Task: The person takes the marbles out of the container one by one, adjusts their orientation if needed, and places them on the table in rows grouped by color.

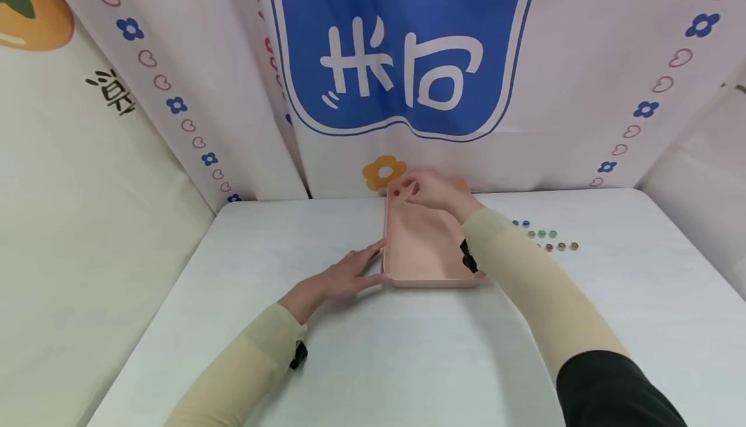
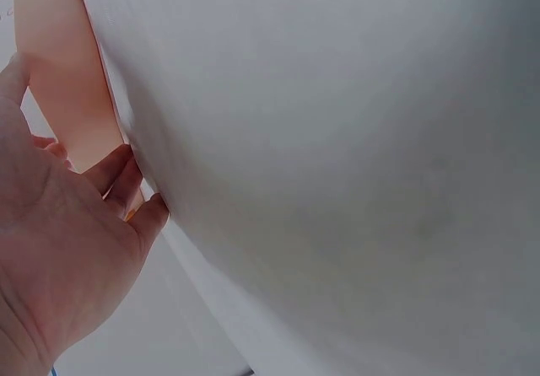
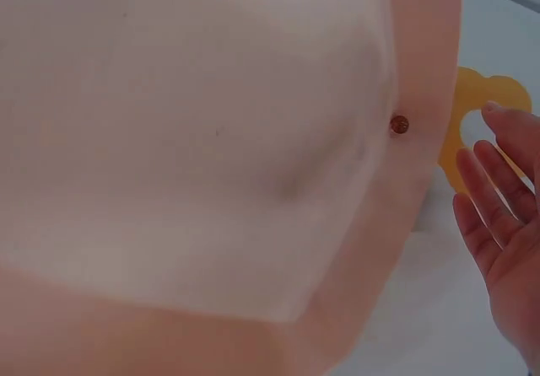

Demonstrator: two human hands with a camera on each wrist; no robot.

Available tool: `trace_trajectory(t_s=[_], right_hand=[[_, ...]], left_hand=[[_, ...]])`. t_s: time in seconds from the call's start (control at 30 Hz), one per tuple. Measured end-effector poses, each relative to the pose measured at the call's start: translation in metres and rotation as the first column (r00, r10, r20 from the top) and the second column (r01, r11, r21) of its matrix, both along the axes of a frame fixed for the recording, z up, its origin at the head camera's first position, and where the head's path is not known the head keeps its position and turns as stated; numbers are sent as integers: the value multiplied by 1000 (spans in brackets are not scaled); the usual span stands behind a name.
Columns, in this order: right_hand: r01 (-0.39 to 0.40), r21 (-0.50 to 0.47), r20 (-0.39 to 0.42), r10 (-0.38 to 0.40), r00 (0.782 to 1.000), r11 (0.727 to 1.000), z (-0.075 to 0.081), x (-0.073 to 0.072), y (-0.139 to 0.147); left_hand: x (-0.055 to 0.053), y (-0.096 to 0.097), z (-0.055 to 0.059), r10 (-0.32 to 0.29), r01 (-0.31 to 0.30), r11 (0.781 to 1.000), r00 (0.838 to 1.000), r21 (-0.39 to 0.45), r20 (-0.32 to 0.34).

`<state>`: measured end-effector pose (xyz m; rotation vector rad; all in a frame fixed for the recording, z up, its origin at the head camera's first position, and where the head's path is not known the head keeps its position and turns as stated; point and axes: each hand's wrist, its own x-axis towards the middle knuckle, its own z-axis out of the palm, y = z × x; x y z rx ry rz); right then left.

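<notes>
A pink rectangular tray (image 1: 428,245) lies on the white table, its far end near the back wall. My left hand (image 1: 346,276) spreads its fingers against the tray's left side; the left wrist view shows those fingertips (image 2: 152,212) at the edge. My right hand (image 1: 437,192) reaches over the tray's far left corner, thumb and forefinger bent toward each other in the head view. A small brown bead (image 3: 399,125) sits inside the tray beside these fingers. Between the right fingertips (image 3: 483,150), the right wrist view shows no bead.
Right of the tray, small round beads stand in rows on the table: blue ones (image 1: 526,224), green ones (image 1: 542,234) and brown ones (image 1: 561,246). The right forearm partly covers the rows. A printed cloth with a yellow flower (image 1: 373,181) hangs behind the table.
</notes>
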<state>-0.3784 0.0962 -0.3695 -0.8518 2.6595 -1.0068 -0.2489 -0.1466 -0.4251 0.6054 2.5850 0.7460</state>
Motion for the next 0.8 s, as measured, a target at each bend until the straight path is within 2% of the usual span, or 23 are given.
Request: trace_trajectory(t_s=[0.13, 0.23, 0.4, 0.63, 0.8], right_hand=[[-44, -56, 39, 46, 998, 997, -9, -6, -6], [-49, -76, 62, 54, 997, 996, -14, -9, -9], [-28, -86, 57, 33, 998, 996, -23, -12, -10], [30, -98, 94, -21, 995, 995, -34, -13, -14], [45, -109, 26, -42, 999, 993, -41, -12, -22]], left_hand=[[0, -2, 0, -1, 1, 1000, 1000, 6, -1], [1, -2, 1, -1, 1, 1000, 1000, 13, 3], [2, -2, 3, -3, 3, 1000, 1000, 11, 12], [3, -1, 2, -6, 6, 1000, 1000, 8, -4], [3, -4, 0, 2, -2, 1000, 1000, 3, -13]])
